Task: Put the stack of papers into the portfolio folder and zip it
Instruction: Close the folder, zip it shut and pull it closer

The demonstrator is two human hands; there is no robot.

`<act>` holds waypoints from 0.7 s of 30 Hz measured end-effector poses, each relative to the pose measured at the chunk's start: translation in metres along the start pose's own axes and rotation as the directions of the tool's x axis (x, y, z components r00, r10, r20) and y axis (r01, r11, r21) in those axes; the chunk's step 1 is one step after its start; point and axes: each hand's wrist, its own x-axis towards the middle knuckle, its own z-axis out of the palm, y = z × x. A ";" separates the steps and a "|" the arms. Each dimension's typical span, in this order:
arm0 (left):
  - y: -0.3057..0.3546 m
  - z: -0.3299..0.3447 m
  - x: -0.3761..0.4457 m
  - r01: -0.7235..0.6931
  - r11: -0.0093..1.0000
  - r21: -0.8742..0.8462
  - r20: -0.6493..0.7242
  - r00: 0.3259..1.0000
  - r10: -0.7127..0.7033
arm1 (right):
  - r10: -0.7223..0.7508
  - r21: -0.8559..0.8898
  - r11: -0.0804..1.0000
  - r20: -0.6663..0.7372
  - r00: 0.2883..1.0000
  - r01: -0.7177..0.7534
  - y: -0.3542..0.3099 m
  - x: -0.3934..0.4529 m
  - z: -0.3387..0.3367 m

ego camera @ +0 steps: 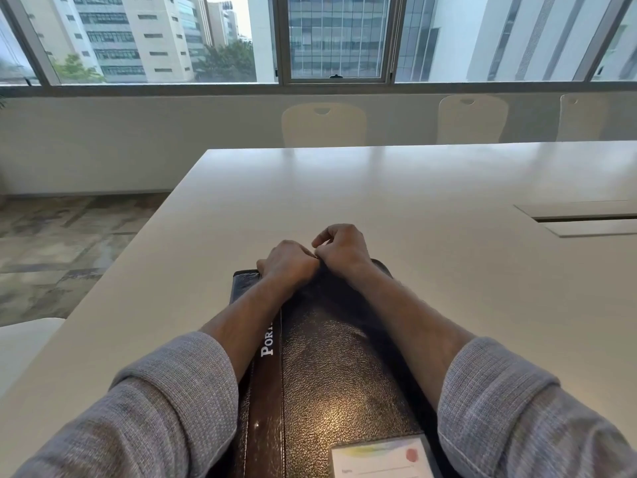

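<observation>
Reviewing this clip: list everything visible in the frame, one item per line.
Folder: one, dark brown, closed, flat on the near table.
Name card: one, white, in the folder's cover pocket.
Table: one, white, with a cable hatch at right.
Chairs: three, cream, behind the far edge.
Windows: across the back wall, buildings outside.
Papers: none visible.
Left hand: curled at the folder's far edge.
Right hand: curled beside it, touching.
Sleeves: two, grey.
</observation>
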 end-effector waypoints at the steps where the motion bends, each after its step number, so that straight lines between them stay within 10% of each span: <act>1: 0.000 0.000 0.001 0.013 1.000 -0.017 -0.001 1.000 -0.013 | -0.015 0.014 1.000 0.004 1.000 0.015 0.002 -0.001 -0.001; 11: 0.006 0.002 0.005 0.167 0.982 -0.090 -0.021 0.985 -0.170 | -0.121 0.061 0.991 0.050 0.991 0.118 0.022 -0.010 -0.002; 21: 0.007 0.000 0.007 0.102 0.995 0.020 -0.138 0.986 -0.098 | -0.227 -0.533 0.811 0.091 0.970 0.240 0.042 -0.021 -0.005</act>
